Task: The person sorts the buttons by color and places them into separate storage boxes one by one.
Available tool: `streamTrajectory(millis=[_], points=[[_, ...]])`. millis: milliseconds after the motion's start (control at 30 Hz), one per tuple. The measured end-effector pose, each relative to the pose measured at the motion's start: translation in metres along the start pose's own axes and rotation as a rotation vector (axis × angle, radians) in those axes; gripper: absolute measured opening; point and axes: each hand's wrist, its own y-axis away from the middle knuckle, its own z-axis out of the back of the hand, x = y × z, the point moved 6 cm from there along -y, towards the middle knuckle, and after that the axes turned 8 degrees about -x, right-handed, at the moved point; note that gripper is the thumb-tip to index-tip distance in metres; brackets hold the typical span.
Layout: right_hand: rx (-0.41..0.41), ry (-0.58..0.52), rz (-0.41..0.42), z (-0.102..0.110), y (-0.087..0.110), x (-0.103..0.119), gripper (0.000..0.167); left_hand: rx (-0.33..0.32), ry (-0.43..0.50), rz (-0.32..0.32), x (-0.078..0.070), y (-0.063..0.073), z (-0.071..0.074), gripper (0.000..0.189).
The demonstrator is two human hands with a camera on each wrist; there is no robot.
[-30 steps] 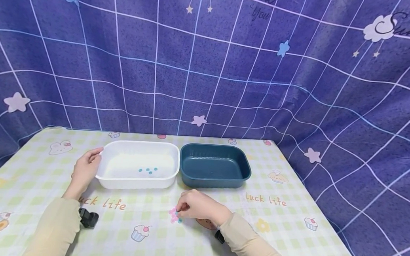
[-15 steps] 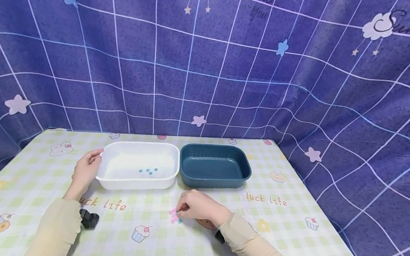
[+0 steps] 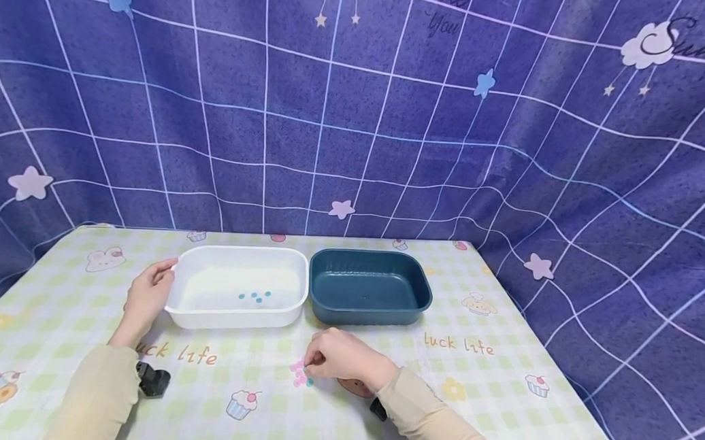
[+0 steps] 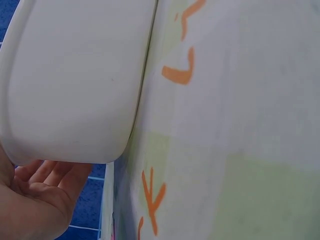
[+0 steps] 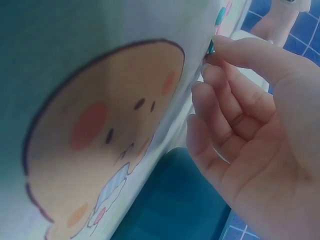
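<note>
Thumb and index finger of my right hand (image 3: 343,356) pinch a small teal disc (image 5: 211,46) at the tablecloth; its other fingers are loosely curled. Beside the fingertips lie several small pink discs (image 3: 299,374) and another teal disc (image 3: 309,382). My left hand (image 3: 147,294) holds the left end of a white plastic basin (image 3: 235,317), its fingertips at the rim. In the left wrist view, those fingers lie behind the basin's end wall, partly hidden by it. Several teal discs (image 3: 254,295) are on the basin's floor.
A dark teal basin (image 3: 367,314) stands against the white basin's right side. Under everything is a checked tablecloth (image 3: 192,400) printed with cupcakes and lettering. A blue grid-patterned curtain (image 3: 272,139) rises behind the table and along its right.
Both hands stay almost where they were, the right at the discs and the left at the white basin. The head view shifts very slightly.
</note>
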Motion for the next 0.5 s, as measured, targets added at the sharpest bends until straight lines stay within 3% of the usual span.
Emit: streamTrajectory(millis=[500], points=[[-0.023,-0.023,-0.005,0.0033,0.0013,-0.001,0.008,-0.012,-0.016,-0.011,-0.0009,0.0012,0.0039,0.048]])
